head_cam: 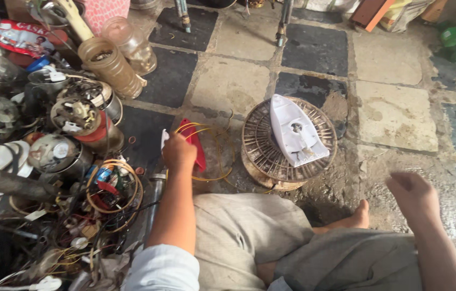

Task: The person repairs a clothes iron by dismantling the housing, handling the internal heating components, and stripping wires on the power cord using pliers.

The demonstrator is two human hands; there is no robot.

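I sit on a tiled floor with my knees up. My left hand (178,152) reaches forward and closes on a flat red piece (196,145) lying beside loops of thin yellow wire (213,161); a small white bit shows at my knuckles. My right hand (414,195) hangs blurred over the floor at the right, fingers loosely curled, holding nothing I can make out. Between my hands a white iron body (295,132) lies upside down on a round slatted fan grille (263,145).
A heap of scrap motors, coils and wires (71,156) fills the left side. Two plastic jars (117,62) stand behind it. A dark pipe (7,183) pokes out at the far left. Metal legs (282,21) stand at the back.
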